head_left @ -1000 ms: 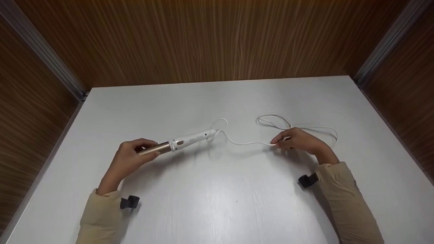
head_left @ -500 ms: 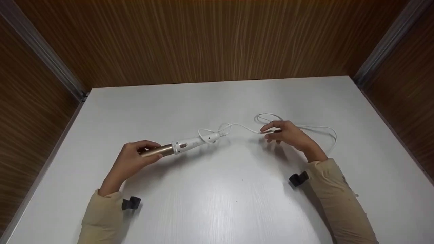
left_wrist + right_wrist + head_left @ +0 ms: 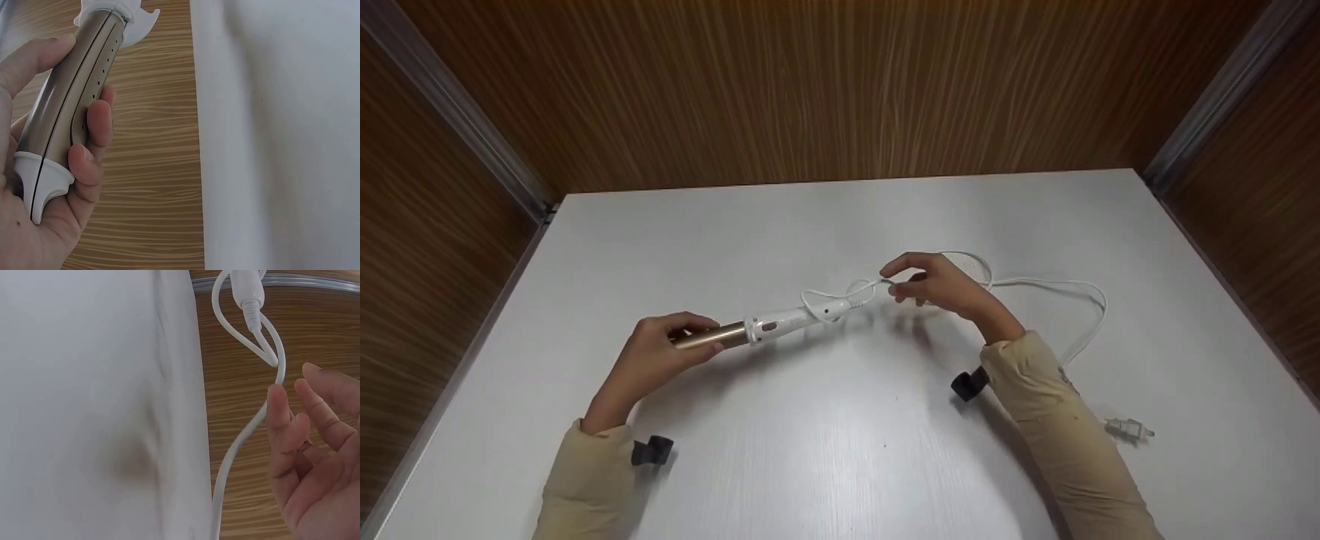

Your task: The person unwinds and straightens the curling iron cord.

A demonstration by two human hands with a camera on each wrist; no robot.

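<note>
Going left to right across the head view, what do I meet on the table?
Left hand → gold barrel → white handle → right hand → white cord loop → plug.

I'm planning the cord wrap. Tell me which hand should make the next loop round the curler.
Right, probably. The right hand already has the cord at its fingers, close to the curler end where it loops. The left hand grips the gold barrel, so it is busy steadying.

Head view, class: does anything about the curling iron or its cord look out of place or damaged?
Nothing looks damaged. The cord lies in loose loops on the table, with its plug unplugged near the right sleeve.
</note>
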